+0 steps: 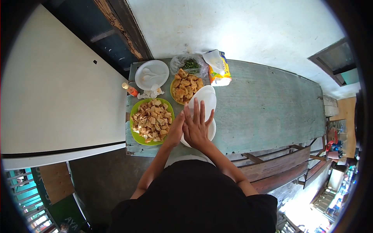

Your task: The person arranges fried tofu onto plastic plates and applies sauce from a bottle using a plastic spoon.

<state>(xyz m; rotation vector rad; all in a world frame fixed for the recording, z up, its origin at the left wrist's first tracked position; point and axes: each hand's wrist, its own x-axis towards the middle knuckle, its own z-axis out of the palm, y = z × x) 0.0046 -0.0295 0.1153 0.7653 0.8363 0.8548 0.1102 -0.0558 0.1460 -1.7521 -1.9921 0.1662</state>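
My left hand (176,130) is held edge-on with its fingers stretched out. Beside it, touching its inner side, my right hand (197,130) has its fingers spread. Neither hand shows anything held. Under my hands stands a white round bowl (212,132), partly hidden by them. A white oval lid or dish (208,95) lies just beyond it, partly behind my right fingers. To the left of my left hand is a green plate (135,134) heaped with cut light-brown tofu-like pieces (153,118). Farther back, golden fried pieces (186,86) fill a yellow plate (171,93).
On the pale green table (268,105) are a white plate with plastic spoons (149,75), an orange sauce bottle (131,90), crumpled tissue (151,93), a clear bag of green chillies or greens (190,65) and a yellow tissue pack (219,70). A wooden bench (272,169) stands along the near side.
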